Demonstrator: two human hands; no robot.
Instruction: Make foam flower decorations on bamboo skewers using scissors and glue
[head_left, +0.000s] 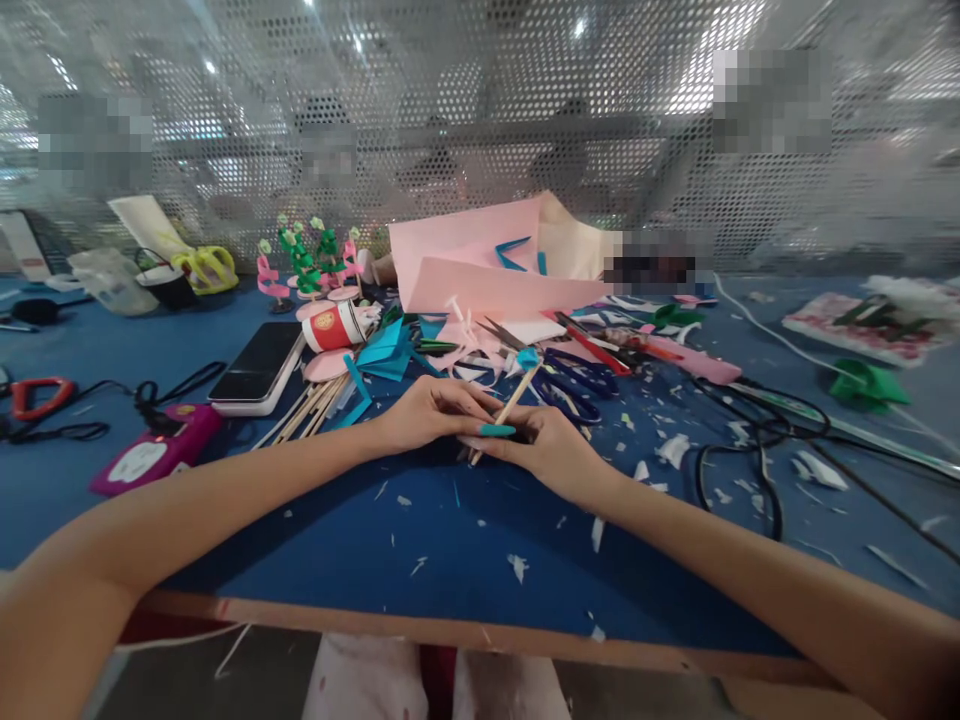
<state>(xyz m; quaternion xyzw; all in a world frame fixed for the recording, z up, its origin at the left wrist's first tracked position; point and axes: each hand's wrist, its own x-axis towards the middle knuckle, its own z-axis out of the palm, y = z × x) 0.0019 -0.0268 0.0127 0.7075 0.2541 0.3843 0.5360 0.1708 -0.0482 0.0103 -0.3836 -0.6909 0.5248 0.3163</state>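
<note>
My left hand (431, 412) and my right hand (551, 455) meet over the front middle of the table. Between their closed fingers is a thin wooden stick (512, 398), tilted with its upper end to the right. A small blue paper piece (529, 357) sits at that upper end. A narrow teal strip (496, 430) lies across the stick by my right thumb; its far end is hidden by fingers. Just beyond my hands are scissors with dark blue handles (577, 375). Left of them lie folded blue paper (386, 350) and a bundle of wooden sticks (319, 402).
A pink paper sheet (457, 240) stands at the back. Pink and green paper plants (300, 260), a red-and-white paper cup (332, 328), a phone (259, 365) and a purple case (157, 450) are at left. Black cables (765, 430) and paper scraps (675, 450) lie at right.
</note>
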